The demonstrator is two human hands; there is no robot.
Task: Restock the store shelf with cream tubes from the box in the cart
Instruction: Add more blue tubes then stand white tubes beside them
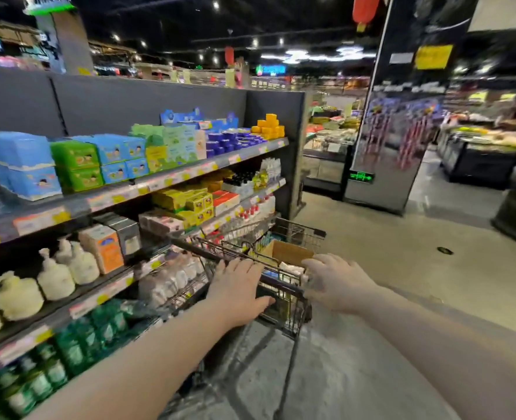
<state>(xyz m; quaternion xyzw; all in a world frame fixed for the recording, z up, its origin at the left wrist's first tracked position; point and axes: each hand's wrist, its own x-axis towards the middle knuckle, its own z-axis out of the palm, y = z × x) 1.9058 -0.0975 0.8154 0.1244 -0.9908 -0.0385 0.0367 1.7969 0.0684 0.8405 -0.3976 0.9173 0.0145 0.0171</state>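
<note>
A small wire shopping cart (pixel 293 234) stands in the aisle beside the store shelf (pixel 172 180). An open brown cardboard box (pixel 287 251) sits in the cart's basket, with pale cream tubes (pixel 290 268) showing at its near side. My left hand (pixel 238 289) lies over the cart's dark handle bar with fingers spread and fairly straight. My right hand (pixel 335 280) reaches over the handle toward the near edge of the box, fingers relaxed; motion blur hides whether they touch a tube.
The shelf on the left holds blue and green cartons (pixel 75 162), yellow boxes (pixel 196 201), white pump bottles (pixel 66 268) and green bottles (pixel 69 356). A dark pillar (pixel 393 131) stands ahead on the right. Produce counters (pixel 481 153) lie beyond the tan floor.
</note>
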